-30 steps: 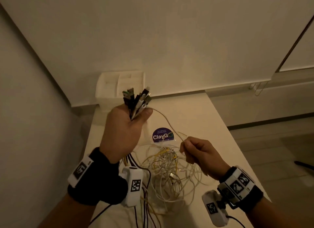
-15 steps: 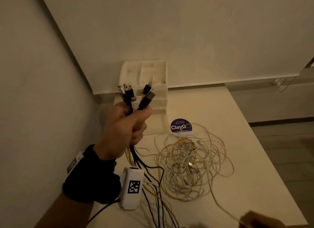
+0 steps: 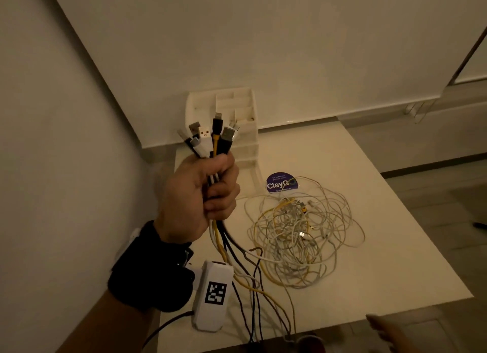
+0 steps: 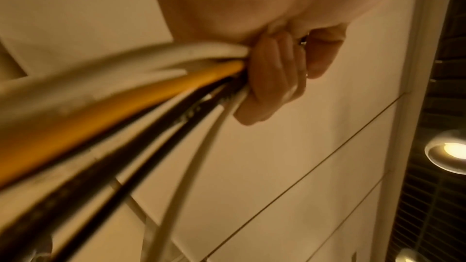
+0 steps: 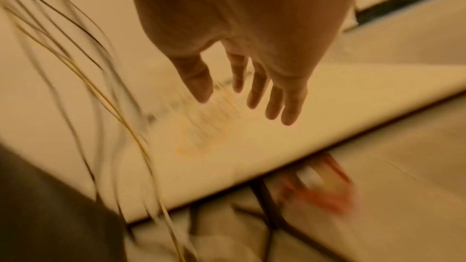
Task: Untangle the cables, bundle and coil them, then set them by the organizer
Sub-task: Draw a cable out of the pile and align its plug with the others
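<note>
— Above the near-left part of the pale table (image 3: 329,152), what's in the fist?
— A bunch of white, yellow and black cables (image 3: 214,144), plug ends up; the left hand (image 3: 196,198) grips them tight.
— The rest?
— A tangled white and yellow cable heap (image 3: 303,234) lies near the white plastic organizer (image 3: 224,107).
— Right hand (image 5: 242,51)?
— Fingers spread, holding nothing.

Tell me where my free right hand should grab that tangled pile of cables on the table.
Probably the tangled pile's loose outer loops on its right side, coming from above with the open right hand. The dense knotted middle would likely only tighten, and the left hand already holds the plug ends.
</note>
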`<state>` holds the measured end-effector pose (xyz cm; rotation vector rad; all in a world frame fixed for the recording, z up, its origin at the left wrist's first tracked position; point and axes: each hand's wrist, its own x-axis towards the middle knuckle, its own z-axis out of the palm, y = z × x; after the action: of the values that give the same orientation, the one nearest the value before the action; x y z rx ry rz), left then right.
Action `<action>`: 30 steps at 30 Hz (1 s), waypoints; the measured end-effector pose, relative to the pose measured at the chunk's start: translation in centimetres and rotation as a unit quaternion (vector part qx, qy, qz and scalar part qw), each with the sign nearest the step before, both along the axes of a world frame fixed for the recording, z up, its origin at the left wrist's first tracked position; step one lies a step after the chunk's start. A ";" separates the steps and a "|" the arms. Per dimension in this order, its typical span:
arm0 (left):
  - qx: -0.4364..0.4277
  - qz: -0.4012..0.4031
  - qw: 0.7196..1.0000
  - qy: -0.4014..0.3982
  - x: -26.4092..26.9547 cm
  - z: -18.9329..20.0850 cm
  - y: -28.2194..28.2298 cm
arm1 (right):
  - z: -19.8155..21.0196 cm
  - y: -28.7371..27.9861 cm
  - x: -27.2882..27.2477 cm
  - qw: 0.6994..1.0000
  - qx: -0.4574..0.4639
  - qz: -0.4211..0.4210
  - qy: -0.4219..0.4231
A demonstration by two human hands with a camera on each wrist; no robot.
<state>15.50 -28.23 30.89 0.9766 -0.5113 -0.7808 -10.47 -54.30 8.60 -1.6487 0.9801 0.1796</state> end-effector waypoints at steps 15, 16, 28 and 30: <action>0.016 0.073 0.994 -0.075 -3.6 -1.1 -1.8 | 11.7 14.6 14.0 0.841 -0.126 0.355 -0.389; 0.002 0.079 0.995 -0.069 -3.4 -0.7 -1.3 | 10.5 14.5 13.5 0.842 -0.145 0.354 -0.381; -0.018 0.057 0.993 -0.103 -3.2 -0.4 -1.5 | 2.1 11.3 9.6 0.893 -0.078 0.348 -0.274; -0.039 0.041 0.995 -0.084 -3.2 -0.5 -1.9 | 1.4 11.0 9.3 0.889 -0.075 0.355 -0.279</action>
<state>12.33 -30.17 30.42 0.9903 -0.6379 -0.6031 -1.21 -43.28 10.02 -1.9864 -0.0747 0.1026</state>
